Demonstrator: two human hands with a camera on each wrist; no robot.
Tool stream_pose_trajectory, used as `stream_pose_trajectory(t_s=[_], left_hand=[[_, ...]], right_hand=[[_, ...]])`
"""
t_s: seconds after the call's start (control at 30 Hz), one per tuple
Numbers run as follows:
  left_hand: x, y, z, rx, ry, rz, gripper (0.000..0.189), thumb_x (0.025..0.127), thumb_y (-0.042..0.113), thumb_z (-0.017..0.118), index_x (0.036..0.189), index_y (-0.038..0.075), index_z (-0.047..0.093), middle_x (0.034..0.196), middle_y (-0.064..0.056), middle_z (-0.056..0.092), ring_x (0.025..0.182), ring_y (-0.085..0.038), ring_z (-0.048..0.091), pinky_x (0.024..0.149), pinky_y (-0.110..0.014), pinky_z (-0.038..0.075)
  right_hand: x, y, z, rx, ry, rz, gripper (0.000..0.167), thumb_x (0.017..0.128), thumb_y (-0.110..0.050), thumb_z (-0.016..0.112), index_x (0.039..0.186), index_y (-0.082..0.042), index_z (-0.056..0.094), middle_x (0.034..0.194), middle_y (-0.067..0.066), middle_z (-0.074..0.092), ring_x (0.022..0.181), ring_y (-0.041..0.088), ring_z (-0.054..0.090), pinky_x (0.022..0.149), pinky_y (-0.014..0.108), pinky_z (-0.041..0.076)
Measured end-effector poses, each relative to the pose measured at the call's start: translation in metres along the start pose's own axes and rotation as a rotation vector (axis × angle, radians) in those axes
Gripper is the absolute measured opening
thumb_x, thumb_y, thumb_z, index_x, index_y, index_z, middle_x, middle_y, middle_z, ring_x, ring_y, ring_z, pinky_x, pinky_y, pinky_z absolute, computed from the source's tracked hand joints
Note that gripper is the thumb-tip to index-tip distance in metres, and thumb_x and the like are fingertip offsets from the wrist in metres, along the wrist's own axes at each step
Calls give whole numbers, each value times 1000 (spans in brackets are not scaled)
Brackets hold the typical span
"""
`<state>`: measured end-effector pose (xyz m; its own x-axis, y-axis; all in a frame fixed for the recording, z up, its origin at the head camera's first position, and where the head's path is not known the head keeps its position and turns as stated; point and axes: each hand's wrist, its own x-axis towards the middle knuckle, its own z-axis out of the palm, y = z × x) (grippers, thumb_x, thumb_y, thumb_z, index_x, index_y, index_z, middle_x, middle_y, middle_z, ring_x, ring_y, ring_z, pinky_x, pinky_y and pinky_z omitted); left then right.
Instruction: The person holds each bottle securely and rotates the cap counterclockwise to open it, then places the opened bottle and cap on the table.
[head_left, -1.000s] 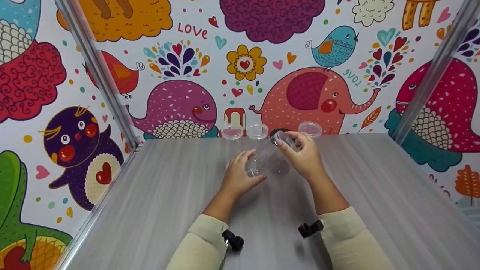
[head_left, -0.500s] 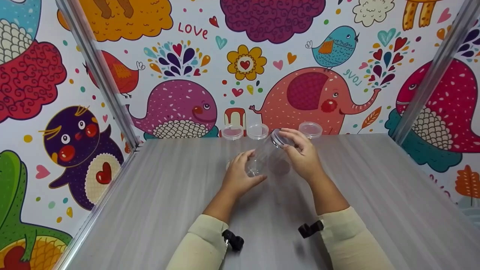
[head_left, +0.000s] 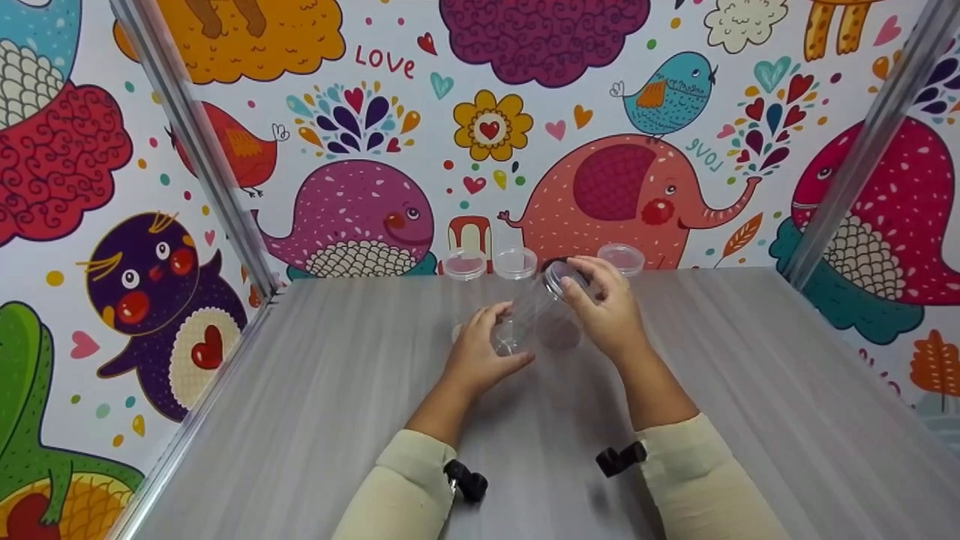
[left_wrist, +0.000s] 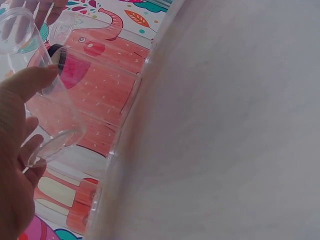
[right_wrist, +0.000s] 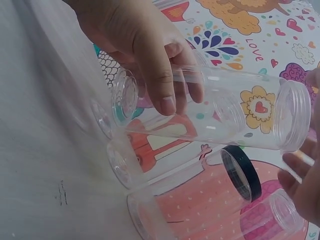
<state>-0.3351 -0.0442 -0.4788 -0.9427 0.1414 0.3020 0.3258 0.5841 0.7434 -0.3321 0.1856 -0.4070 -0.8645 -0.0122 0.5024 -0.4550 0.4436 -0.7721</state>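
A clear plastic jar [head_left: 529, 315] is tilted in the air between both hands, its upper end leaning right. My left hand [head_left: 480, 349] grips it near the base, thumb on the near side; the left wrist view shows fingers around the clear jar [left_wrist: 50, 105]. At the upper end, the thumb and fingers of my right hand [head_left: 611, 307] are curled round the rim. That ridged clear top [right_wrist: 295, 117] sits close to the fingertips in the right wrist view. Whether it is a lid or bare threads, I cannot tell.
Behind the hands, clear jars stand in a row: left jar [head_left: 465, 264], second jar [head_left: 515, 262], right jar [head_left: 620, 259]. Another, with a black ring [right_wrist: 241, 172] at its top, is mostly hidden behind the held jar. A patterned wall [head_left: 360, 210] backs the grey table [head_left: 337, 390].
The right thumb and fingers have shifted on the jar's top, drawing back to the right and then closing over the rim again. The left hand stays nearly still.
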Motion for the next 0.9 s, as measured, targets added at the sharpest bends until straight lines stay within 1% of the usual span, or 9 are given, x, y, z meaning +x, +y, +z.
stream_pose_trajectory(t_s=[0.1,0.2,0.27,0.37,0.57,0.63,0.8,0.87,0.9], left_hand=[[0,0,0,-1,-8,6,89,77,45,95,154,29,53,153,2,61,143,-22,55,119,-57,50],[-1,0,0,-1,-12,15,90,76,45,95,155,28,53,153,2,61,143,-23,56,120,-56,50],[-1,0,0,-7,-12,17,90,76,44,95,154,28,53,152,1,61,143,-22,57,120,-56,50],[-1,0,0,-10,-11,13,90,76,45,95,154,29,53,151,2,62,142,-22,58,120,-55,50],[-1,0,-1,-12,-13,19,91,76,46,95,154,28,52,151,1,62,141,-22,58,120,-54,50],[-1,0,-1,-14,-16,27,91,76,46,95,154,27,52,151,1,62,141,-22,58,120,-53,50],[0,-1,-1,-14,-14,29,90,77,45,95,154,26,52,150,1,63,140,-22,59,120,-51,51],[0,-1,-1,-18,-10,19,90,77,44,95,154,26,52,150,1,63,140,-22,59,119,-52,51],[0,0,-1,-20,-9,16,90,78,43,95,155,25,52,150,1,62,140,-22,58,119,-53,51]], right_hand=[[0,-1,0,-64,14,51,49,100,-45,70,141,-18,69,134,11,64,118,28,57,95,44,53],[0,-3,0,-98,4,84,53,98,-49,73,141,-18,69,130,13,62,112,27,55,95,43,54],[0,-4,1,-101,0,90,53,96,-49,75,139,-19,69,131,12,61,112,27,55,95,42,55],[0,-4,2,-90,-2,74,51,96,-46,76,138,-18,71,138,10,62,113,26,57,93,40,56],[-2,-3,2,-18,-18,10,40,98,-31,74,136,-19,72,145,4,64,121,23,59,88,33,56],[-2,-2,2,12,-25,-13,38,98,-24,71,136,-20,73,147,1,64,126,23,59,90,34,56],[-2,-2,3,107,-35,-57,41,97,-7,60,133,-20,76,151,-1,65,140,21,58,107,35,55],[-2,-2,4,140,-34,-74,44,96,-3,56,132,-18,77,150,1,65,143,21,56,112,30,52],[-2,-2,4,153,-32,-81,45,96,-1,54,131,-17,77,150,1,66,144,21,56,112,26,51]])
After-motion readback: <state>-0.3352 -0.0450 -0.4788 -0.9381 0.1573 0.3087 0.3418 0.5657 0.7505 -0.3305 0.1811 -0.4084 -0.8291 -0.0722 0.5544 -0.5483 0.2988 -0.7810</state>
